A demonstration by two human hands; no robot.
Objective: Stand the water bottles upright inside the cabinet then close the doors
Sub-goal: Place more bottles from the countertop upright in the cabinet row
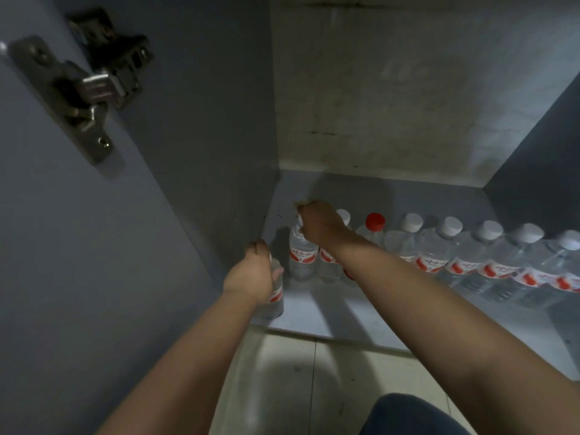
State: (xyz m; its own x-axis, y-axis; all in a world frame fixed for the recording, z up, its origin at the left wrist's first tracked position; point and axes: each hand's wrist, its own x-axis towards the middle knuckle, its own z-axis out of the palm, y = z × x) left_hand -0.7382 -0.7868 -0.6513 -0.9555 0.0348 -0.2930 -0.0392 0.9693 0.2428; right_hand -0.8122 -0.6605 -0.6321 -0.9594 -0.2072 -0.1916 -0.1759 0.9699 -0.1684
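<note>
Clear plastic water bottles standing in a row inside a grey cabinet [314, 318], both hands at work at its left end.

I have my left hand [251, 274] curled round the front bottle [273, 296] by the left wall, gripping its upper body, and my right hand [317, 226] pinching the neck of the rear bottle [302, 255] just behind. I judge them full, so fairly heavy, with thin walls that yield to a squeeze and smooth sides that could slip; the stiff shoulder under the cap looks the best hold. The cabinet holds a row of upright bottles [464, 255] running right, all white-capped save a red-capped bottle [375, 226]. The left door [62, 230] stands open on its hinge [91, 86].
</note>
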